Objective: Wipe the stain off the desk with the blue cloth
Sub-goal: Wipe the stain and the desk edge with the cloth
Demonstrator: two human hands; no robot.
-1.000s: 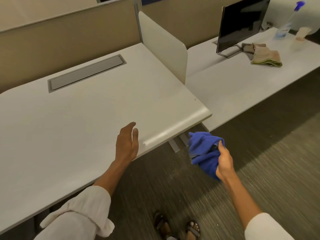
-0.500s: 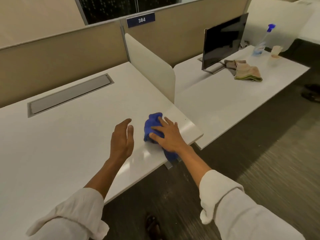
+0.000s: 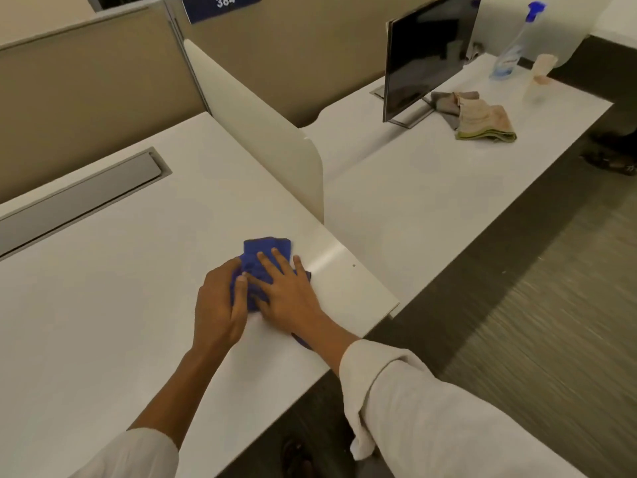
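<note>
blue cloth (image 3: 267, 251) sits bunched under the flat, pressing right hand (image 3: 289, 298) — left hand (image 3: 219, 305) touches its left edge, grip unclear

Monitor (image 3: 427, 53), spray bottle (image 3: 513, 50) (folded cloths (image 3: 482, 120) nearby)

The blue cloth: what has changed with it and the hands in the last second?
The right hand carried the blue cloth from off the desk onto its top near the corner and presses it flat. The left hand slid right from the edge and took hold of the cloth's side. The monitor, folded rags and spray bottle on the next desk stayed put.
</note>
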